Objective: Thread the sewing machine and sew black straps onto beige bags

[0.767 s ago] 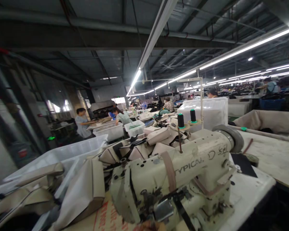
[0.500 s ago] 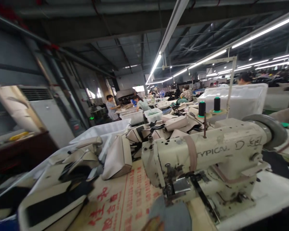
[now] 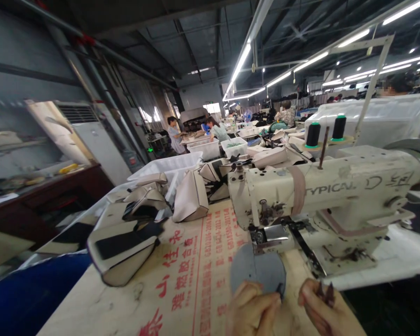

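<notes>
The left hand (image 3: 254, 311) is closed on the near edge of the grey round piece (image 3: 257, 273), thumb on top and fingers curled below. The right hand (image 3: 324, 311) is just beside it but not touching it. It is closed around a small dark tool (image 3: 326, 291) whose two thin tips stand up from the fist; I think it is a thread snip, but it is too blurred to be sure.

The grey round piece lies flat at the near edge of the table (image 3: 392, 259), on a printed sheet (image 3: 192, 266) with red characters. Its far edge reaches under the presser foot (image 3: 262, 238) of the sewing machine (image 3: 339, 191). Whether the foot is pressing it down, I cannot tell.

The risks, in my judgement:
- The left fingers are near the needle area, so a small push forward could bring them under the foot.
- Only one hand holds the piece, so it could turn on the smooth sheet and any seam would go crooked.
- The tips of the tool point upward and are close to the left hand, so a quick movement could prick the skin or scratch the grey material.

Further out, two thread spools (image 3: 313, 134) stand behind the machine. A beige bag part (image 3: 121, 249) with a black strap lies toward the left edge of the surface.
</notes>
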{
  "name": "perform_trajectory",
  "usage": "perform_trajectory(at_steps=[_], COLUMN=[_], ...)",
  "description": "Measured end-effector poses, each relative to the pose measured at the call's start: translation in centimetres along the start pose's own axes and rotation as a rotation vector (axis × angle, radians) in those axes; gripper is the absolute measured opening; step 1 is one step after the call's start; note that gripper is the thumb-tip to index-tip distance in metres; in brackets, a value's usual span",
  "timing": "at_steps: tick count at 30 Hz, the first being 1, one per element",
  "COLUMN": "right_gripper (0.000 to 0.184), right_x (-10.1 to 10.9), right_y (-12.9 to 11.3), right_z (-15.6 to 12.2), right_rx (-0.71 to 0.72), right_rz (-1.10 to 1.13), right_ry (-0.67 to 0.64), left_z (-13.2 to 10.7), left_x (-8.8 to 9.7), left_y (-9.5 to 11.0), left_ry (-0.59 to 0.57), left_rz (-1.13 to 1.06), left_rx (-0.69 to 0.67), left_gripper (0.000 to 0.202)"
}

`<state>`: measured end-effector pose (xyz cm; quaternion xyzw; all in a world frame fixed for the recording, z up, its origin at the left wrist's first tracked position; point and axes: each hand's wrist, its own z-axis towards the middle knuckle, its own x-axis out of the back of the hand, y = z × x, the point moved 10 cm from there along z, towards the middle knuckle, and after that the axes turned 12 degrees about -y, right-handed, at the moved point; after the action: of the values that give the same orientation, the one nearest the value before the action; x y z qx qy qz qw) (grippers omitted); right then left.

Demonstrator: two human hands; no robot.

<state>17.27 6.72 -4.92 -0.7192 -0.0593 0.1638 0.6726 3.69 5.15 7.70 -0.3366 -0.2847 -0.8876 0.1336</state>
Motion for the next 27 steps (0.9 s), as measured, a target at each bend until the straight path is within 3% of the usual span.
perform_trajectory(at_steps=[3, 5, 8, 12, 18, 24, 27], right_gripper=[0.049, 0.050, 0.040, 0.028, 0.025, 0.026, 0.027], right_x=[-1.1, -2.6, -3.5, -4.1, -4.2, -2.0, -1.5], right_y=[-0.6, -1.1, -1.5, -2.6, -3.4, -2.4, -2.5], right_z=[-0.7, -0.8, -0.5, 1.0, 2.2, 2.5, 3.0], right_rx=[0.042, 0.069, 0.048, 0.095, 0.135, 0.138, 0.161], right_rz=[-0.113, -0.220, -0.261, -0.237, -0.193, -0.107, -0.201], right_ry=[-0.035, -0.116, -0.096, -0.054, 0.034, 0.135, 0.132], left_z=[-0.8, -1.2, -1.7, -2.3, -2.5, -2.3, -2.0], left_x=[0.8, 0.6, 0.1, -0.1, -0.3, -0.8, -1.2], left_y=[-1.1, -1.6, -2.7, -3.9, -4.5, -5.7, -6.3], left_ry=[0.069, 0.065, 0.023, -0.006, -0.020, -0.054, -0.069], left_rz=[-0.158, -0.219, -0.261, -0.293, -0.246, -0.266, -0.262], left_rx=[0.228, 0.293, 0.363, 0.393, 0.423, 0.455, 0.457], left_gripper=[0.010, 0.010, 0.012, 0.014, 0.012, 0.013, 0.012])
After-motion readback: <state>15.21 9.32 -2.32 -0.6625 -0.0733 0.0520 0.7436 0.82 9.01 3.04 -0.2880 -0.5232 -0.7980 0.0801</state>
